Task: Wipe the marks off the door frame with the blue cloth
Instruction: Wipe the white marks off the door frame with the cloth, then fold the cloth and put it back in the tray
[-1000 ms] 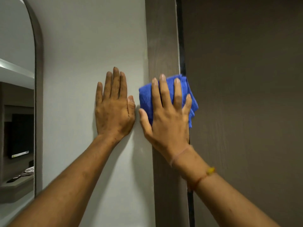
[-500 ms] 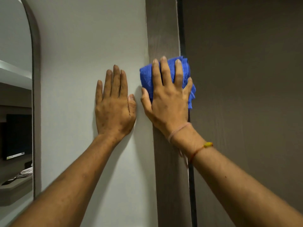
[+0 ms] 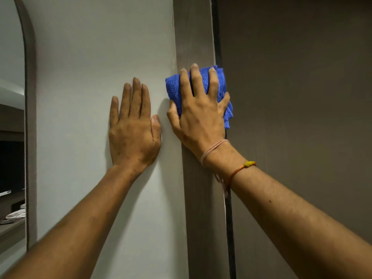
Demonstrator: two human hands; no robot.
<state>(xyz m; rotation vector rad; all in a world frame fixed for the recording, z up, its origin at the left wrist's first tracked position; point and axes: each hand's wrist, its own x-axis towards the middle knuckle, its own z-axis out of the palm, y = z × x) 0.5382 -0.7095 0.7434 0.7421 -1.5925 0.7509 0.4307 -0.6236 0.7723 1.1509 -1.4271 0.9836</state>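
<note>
A grey-brown wooden door frame [image 3: 193,37] runs vertically through the middle of the view. My right hand [image 3: 199,113] presses a folded blue cloth [image 3: 173,87] flat against the frame, fingers spread over it; the cloth sticks out past the fingers at the top, left and right. My left hand [image 3: 133,127] lies flat and open on the white wall [image 3: 100,57] just left of the frame, thumb close to the right hand. No marks show on the visible frame.
A dark brown door [image 3: 291,97] fills the right side, with a narrow black gap [image 3: 216,27] between it and the frame. An arched mirror [image 3: 12,117] with a grey rim hangs on the wall at far left.
My right hand slid the cloth up the frame from one second ago, then came slightly back down in the last half second. The left hand stayed on the wall.
</note>
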